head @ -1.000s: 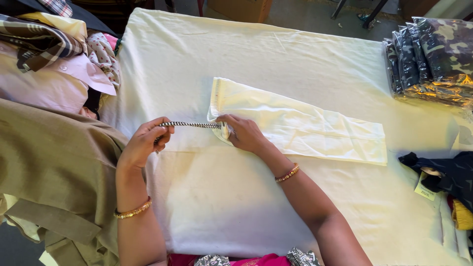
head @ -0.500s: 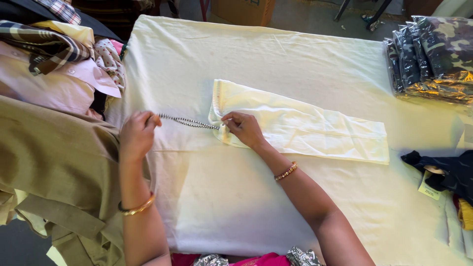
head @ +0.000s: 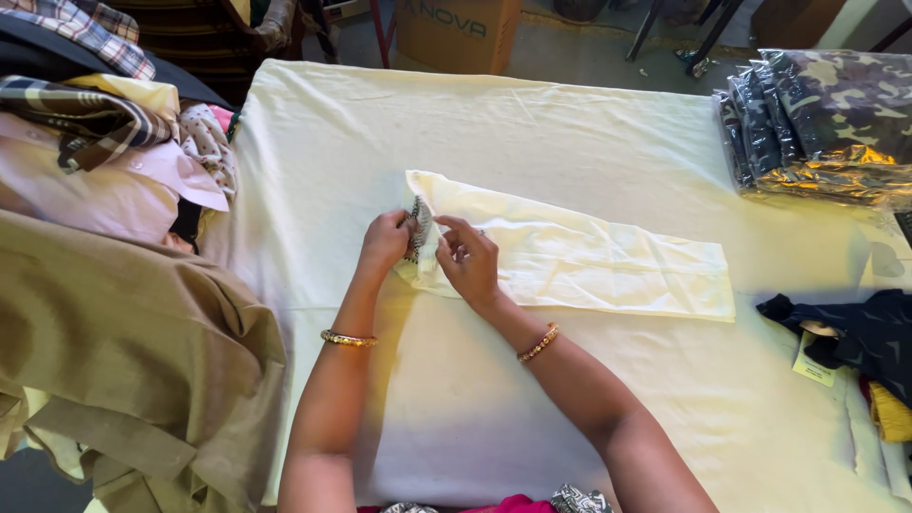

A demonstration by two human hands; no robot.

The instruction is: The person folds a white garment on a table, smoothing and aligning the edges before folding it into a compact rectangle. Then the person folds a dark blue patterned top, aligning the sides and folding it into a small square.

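Observation:
A folded pale yellow garment (head: pixel 579 258) lies flat across the middle of the cloth-covered table (head: pixel 532 123). At its left end my left hand (head: pixel 385 239) and my right hand (head: pixel 467 258) meet, both pinching a small patterned black-and-white strip (head: pixel 419 228) held upright against the garment's corner. The strip is bunched short between my fingers. Gold bangles circle both of my wrists.
A heap of clothes, tan fabric (head: pixel 104 351) and plaid shirts (head: pixel 76 104), fills the left side. Camouflage garments in clear plastic (head: pixel 826 123) are stacked at the far right. Dark clothing with a tag (head: pixel 845 332) lies at the right edge. A cardboard box (head: pixel 456 33) stands beyond the table.
My left hand moved right toward my right hand. The patterned strip, stretched out between them before, is now gathered at the garment's left end.

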